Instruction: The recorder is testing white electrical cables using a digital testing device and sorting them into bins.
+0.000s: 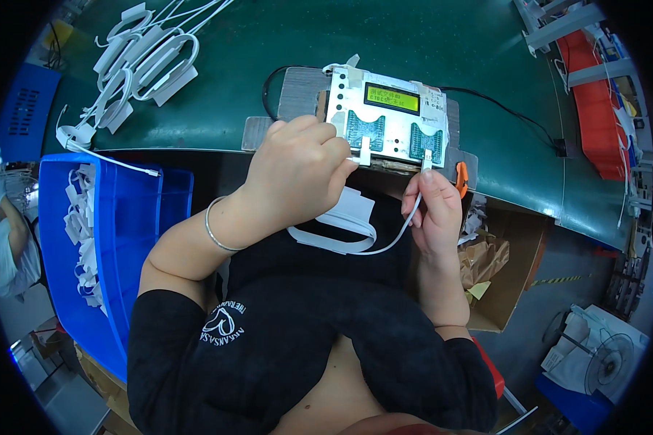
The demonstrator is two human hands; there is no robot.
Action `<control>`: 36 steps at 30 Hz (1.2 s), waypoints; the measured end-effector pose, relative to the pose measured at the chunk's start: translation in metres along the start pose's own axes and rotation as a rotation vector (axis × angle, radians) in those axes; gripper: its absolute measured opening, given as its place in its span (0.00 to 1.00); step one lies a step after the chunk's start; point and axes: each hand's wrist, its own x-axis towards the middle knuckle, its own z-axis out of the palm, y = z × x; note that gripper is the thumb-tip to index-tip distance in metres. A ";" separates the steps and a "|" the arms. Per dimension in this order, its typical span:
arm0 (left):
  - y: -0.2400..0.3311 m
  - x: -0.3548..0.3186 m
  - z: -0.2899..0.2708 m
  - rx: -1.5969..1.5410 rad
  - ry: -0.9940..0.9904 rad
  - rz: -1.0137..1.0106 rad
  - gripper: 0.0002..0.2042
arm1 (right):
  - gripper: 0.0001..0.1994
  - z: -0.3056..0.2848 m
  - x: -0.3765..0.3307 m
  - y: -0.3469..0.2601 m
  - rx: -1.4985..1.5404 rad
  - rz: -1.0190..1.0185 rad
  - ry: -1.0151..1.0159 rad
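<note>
A white cable tester (387, 134) with a lit yellow-green screen and two green circuit boards stands at the table's front edge. My left hand (297, 170) is closed around one white plug of a white charging cable (384, 249), at the front of the tester's left board. The cable's other plug is pinched between the thumb and fingers of my right hand (437, 210), up against the right board. Between my hands the cable hangs in a loop, with a white paper band on its coil. Whether either plug is fully seated, I cannot tell.
Several banded white cables (141, 61) lie on the green table (268, 36) at far left. A blue bin (141, 217) holding more cables stands at left. An orange clip (461, 180) is beside the tester. At right are a cardboard box (519, 268), a red tray (591, 109) and a fan.
</note>
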 end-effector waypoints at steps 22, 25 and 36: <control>-0.037 -0.014 -0.142 -1.672 0.480 0.315 0.14 | 0.07 -0.057 -0.027 -0.151 0.140 -1.008 -0.148; -0.066 -0.017 -0.108 -1.483 0.358 0.157 0.31 | 0.11 -0.047 -0.020 -0.193 0.456 -1.161 -0.171; -0.095 0.123 -0.004 -1.792 0.263 -0.281 0.07 | 0.33 0.018 0.114 -0.094 -0.246 -0.618 -0.128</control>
